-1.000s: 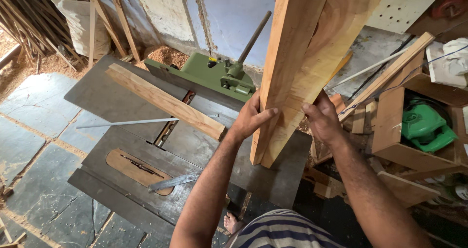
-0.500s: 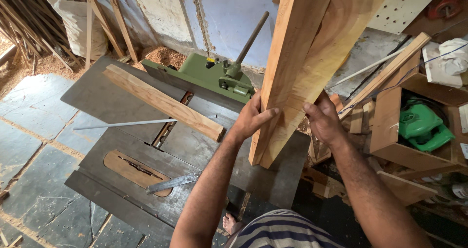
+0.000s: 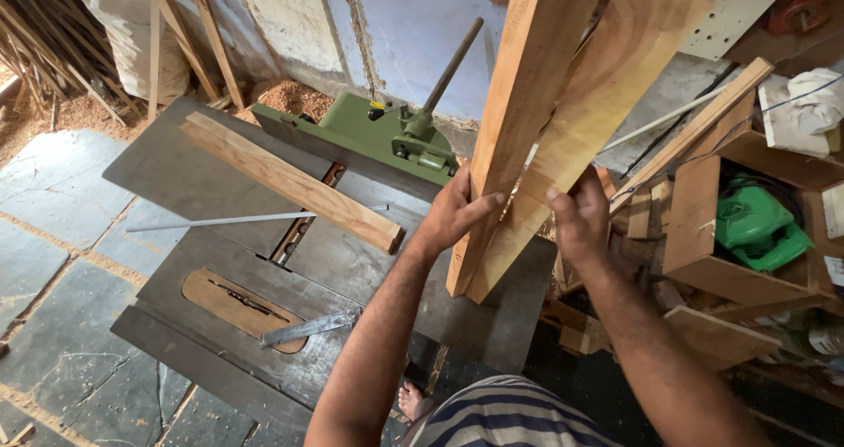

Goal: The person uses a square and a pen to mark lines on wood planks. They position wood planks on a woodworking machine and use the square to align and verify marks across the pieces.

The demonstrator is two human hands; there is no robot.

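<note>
Two long pale wooden planks stand on end on the dark metal machine table [image 3: 369, 262]. My left hand [image 3: 454, 210] grips the nearer, narrower plank [image 3: 519, 104] from its left side. My right hand [image 3: 578, 218] holds the wider plank [image 3: 607, 87] behind it, which tilts to the right so a narrow gap shows between the two. Their lower ends rest together on the table near its right edge.
A shorter plank [image 3: 290, 181] and a thin metal rod [image 3: 237, 221] lie across the table. A green fence with a dark lever [image 3: 387, 130] stands behind. A metal blade [image 3: 308, 327] lies by the wooden insert. Right: wooden box with green tool [image 3: 756, 223] and offcuts.
The wider plank in my right hand has tilted away to the right, opening a gap between the two planks. My left hand stays on the narrower plank.
</note>
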